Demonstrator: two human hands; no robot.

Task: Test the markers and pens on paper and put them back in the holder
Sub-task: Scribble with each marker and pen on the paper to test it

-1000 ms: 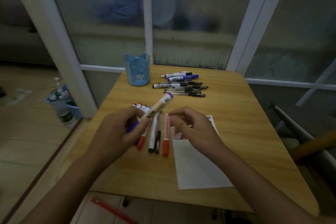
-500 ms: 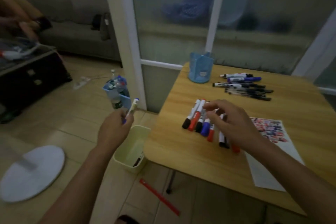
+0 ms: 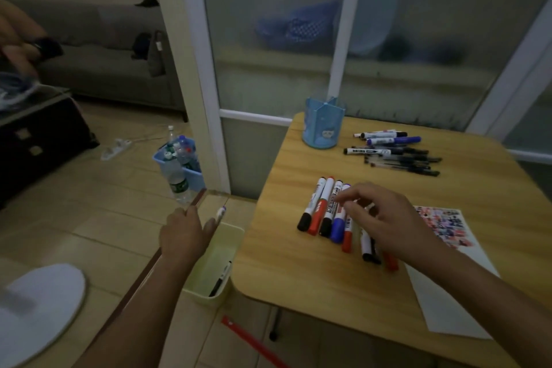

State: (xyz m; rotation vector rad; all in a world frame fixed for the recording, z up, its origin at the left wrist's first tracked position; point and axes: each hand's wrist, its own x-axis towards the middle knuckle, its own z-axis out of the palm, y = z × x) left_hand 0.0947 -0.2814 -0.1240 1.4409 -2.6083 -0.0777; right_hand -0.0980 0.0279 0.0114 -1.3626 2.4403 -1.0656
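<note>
Several red, black and blue markers point(image 3: 327, 210) lie in a row on the wooden table point(image 3: 298, 278). My right hand point(image 3: 385, 218) hovers over that row with its fingers loosely bent and nothing gripped. My left hand point(image 3: 182, 236) reaches off the table's left side, above a pale yellow bin point(image 3: 233, 236) on the floor. It holds a white marker point(image 3: 220, 213), of which only the purple-tipped end shows past the fingers. The blue holder point(image 3: 324, 125) stands at the table's far edge, a pile of pens and markers point(image 3: 394, 152) to its right. The scribbled paper point(image 3: 448, 308) lies under my right forearm.
A black pen point(image 3: 222, 276) lies inside the yellow bin. On the floor are a blue basket of bottles point(image 3: 179, 164), a red strip point(image 3: 254, 340) and a white round base point(image 3: 38, 308). Another person's hand point(image 3: 18, 39) moves at far left. Glass door panels stand behind the table.
My head turned left. My left hand carried the white marker off the table and lowered it over the yellow bin. My right hand stayed over the marker row.
</note>
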